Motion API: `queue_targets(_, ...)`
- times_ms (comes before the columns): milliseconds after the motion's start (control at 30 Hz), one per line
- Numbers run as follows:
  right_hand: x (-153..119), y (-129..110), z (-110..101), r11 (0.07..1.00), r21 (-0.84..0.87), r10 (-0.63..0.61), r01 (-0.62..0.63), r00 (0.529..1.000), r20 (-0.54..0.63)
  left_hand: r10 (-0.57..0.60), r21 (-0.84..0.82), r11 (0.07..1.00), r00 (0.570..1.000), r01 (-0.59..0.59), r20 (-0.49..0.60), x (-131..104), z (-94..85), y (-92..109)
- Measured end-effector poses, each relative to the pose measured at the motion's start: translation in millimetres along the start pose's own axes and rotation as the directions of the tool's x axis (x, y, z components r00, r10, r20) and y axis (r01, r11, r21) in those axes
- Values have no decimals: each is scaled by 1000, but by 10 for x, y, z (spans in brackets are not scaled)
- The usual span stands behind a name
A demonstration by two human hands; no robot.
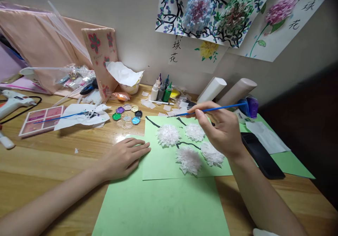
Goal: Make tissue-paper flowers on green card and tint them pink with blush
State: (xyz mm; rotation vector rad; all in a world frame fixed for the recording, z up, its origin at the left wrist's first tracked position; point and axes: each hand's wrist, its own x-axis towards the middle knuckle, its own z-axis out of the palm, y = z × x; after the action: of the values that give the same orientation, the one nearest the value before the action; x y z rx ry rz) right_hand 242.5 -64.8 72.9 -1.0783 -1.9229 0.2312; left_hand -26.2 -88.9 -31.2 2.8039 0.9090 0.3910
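My right hand pinches a blue paintbrush, its tip pointing left over the top edge of a green sheet. On that sheet are several white ruffled paper flowers and dark painted branch lines. My left hand lies flat with fingers stretched, fingertips at the sheet's left edge, holding nothing. Beyond it sits a flower-shaped palette with green, purple, black, blue and pale paint. A larger green sheet lies beneath.
Paint bottles and paper scraps stand at the back. On the left are a second brush on a stained tissue, a pink tray and a glue gun. A black phone lies right.
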Motion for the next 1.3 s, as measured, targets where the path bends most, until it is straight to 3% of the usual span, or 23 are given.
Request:
queue_targets(100,13,54,-99,1000,-24,0,-2,998,-63,17,84,996,999,-13,-46,13,-4,34)
queue_targets(333,5,101,-323,1000,-13,-21,20,992,-126,-90,166,979,980,121,-179,36,17,88)
queue_targets(600,-10,137,-466,999,31,30,-25,983,-179,-170,177,965,975,194,-143,24,101,41)
queue_targets(733,-135,352,-515,994,40,110,-104,974,-199,-209,147,963,969,227,-129,26,118,20)
queue_targets(867,-428,697,-557,984,46,180,-174,967,-179,-231,108,964,965,244,-121,27,122,-8)
queue_targets(933,-599,868,-556,974,110,220,-196,933,-285,-242,98,963,964,253,-113,25,125,-23)
queue_targets(1033,-820,1070,-505,952,266,270,-152,825,-497,-266,89,957,959,275,-99,28,136,-46)
queue_targets(1100,-926,1163,-444,945,298,287,-135,781,-555,-269,91,956,957,279,-103,33,146,-63)
queue_targets(1300,-1080,1336,-268,941,296,307,-166,789,-532,-214,109,968,969,228,-125,41,150,-98)
